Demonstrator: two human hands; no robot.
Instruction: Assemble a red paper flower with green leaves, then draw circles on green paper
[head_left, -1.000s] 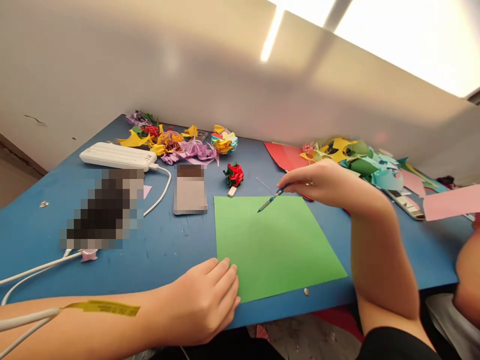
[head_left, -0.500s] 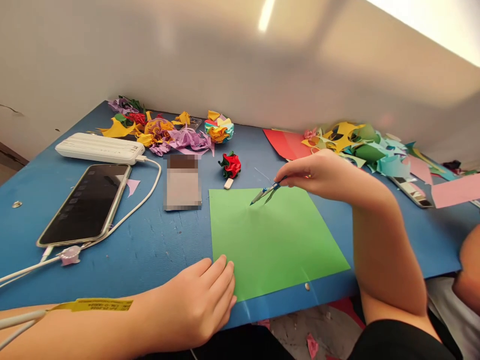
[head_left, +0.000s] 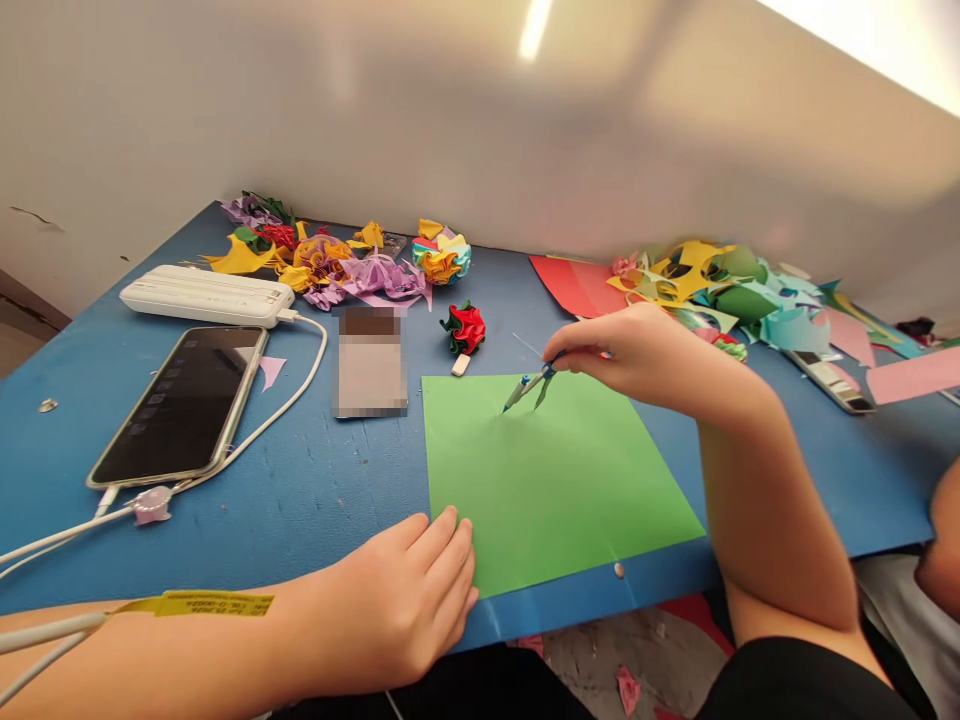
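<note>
A green paper sheet lies flat on the blue table in front of me. My right hand pinches the top of a small drawing compass whose two legs stand spread on the sheet's far edge. My left hand rests at the sheet's near left corner, fingers together and pressing on the paper edge, holding nothing.
A phone lies at the left, cabled to a white power bank. Folded paper flowers and a red-green one sit at the back. Coloured paper scraps pile at the right. Another person's arm shows at the right edge.
The compass legs have opened apart and now stand on the green sheet; the right hand shifted slightly left. The left hand stayed at the corner. The view tilted down.
</note>
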